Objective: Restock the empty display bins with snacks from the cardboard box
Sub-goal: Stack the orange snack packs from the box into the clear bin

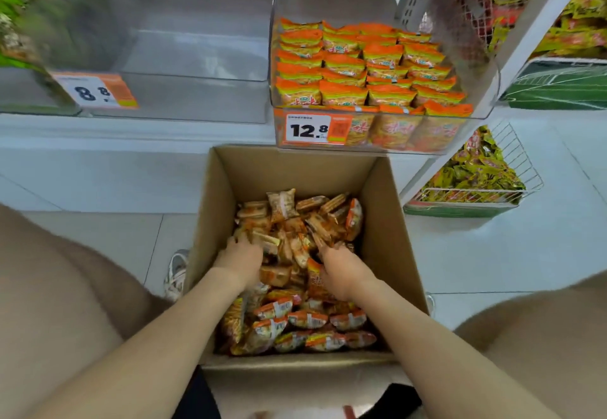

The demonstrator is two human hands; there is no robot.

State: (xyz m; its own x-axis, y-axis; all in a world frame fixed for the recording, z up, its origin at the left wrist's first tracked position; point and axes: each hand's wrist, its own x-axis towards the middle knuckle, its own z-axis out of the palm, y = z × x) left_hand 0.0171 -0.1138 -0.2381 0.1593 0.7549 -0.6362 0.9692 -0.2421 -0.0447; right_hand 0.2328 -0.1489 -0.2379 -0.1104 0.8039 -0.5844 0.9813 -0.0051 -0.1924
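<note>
An open cardboard box (387, 208) stands on the floor between my knees, holding a loose heap of orange snack packets (305, 320). Both hands are down inside it. My left hand (239, 262) digs into the packets on the left of the heap, fingertips buried among them. My right hand (338, 271) reaches into the middle of the heap, its fingers hidden under packets. Above the box, a clear display bin (486, 90) with a 12.8 price tag is filled with rows of orange packets. To its left a clear display bin (197, 97) with an 8.8 tag holds nothing.
A white shelf ledge (131, 133) carries the bins. A wire basket (512, 169) of yellow-green packets sits on a white rack at the right, with more packets on the shelves above. My shoe (175, 274) is beside the box's left wall. White tiled floor surrounds it.
</note>
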